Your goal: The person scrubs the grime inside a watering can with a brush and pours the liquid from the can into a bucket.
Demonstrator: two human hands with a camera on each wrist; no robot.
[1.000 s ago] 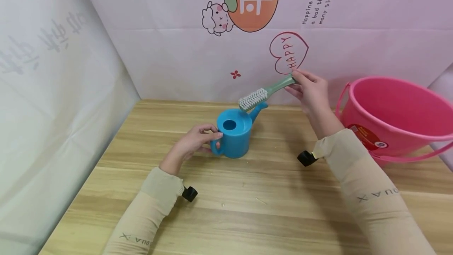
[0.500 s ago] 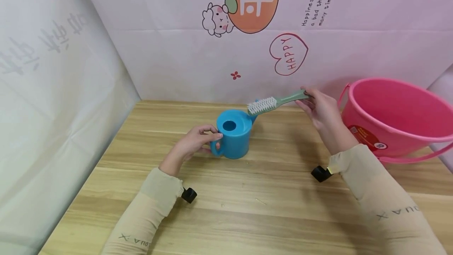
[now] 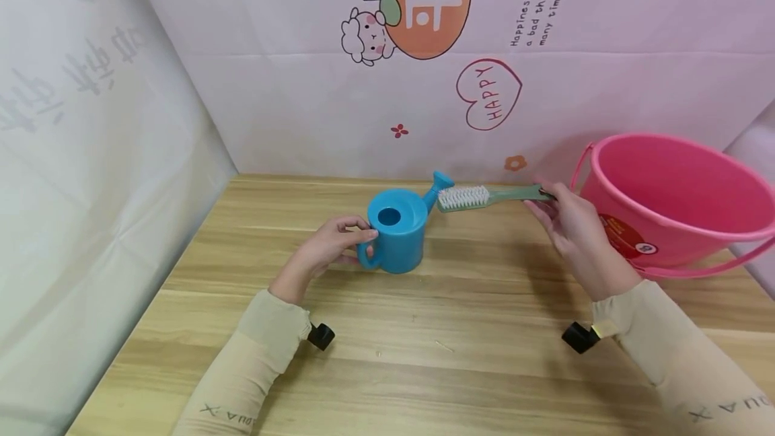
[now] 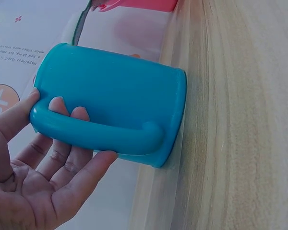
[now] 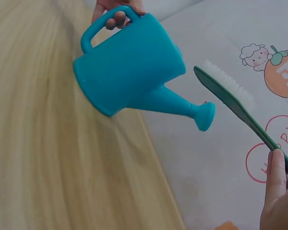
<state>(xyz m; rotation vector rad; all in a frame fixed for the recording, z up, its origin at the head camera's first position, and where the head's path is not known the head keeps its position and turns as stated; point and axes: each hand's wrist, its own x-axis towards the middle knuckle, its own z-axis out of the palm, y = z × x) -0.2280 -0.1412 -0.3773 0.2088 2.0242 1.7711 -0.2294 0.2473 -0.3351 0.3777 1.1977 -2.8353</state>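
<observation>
A blue watering can [image 3: 402, 241] stands upright on the wooden table, its spout pointing to the back right. My left hand [image 3: 339, 241] holds its handle, fingers through the loop and thumb near the top, as the left wrist view shows on the can [image 4: 115, 91]. In my right hand [image 3: 572, 227] a green brush [image 3: 469, 198] with white bristles is pinched by the end of its handle. The bristle head hovers just right of the spout in the head view. In the right wrist view the brush [image 5: 235, 105] is apart from the spout's rose [image 5: 204, 116].
A large pink bucket [image 3: 678, 194] with a red label stands at the right, close behind my right hand. A white printed cloth [image 3: 303, 106] hangs along the table's back edge, and another pale sheet covers the left side. Small bits lie on the table [image 3: 424, 382].
My right hand has moved right, down and nearer with the brush, which has swung from slanting to nearly level. The left hand and watering can have stayed in place.
</observation>
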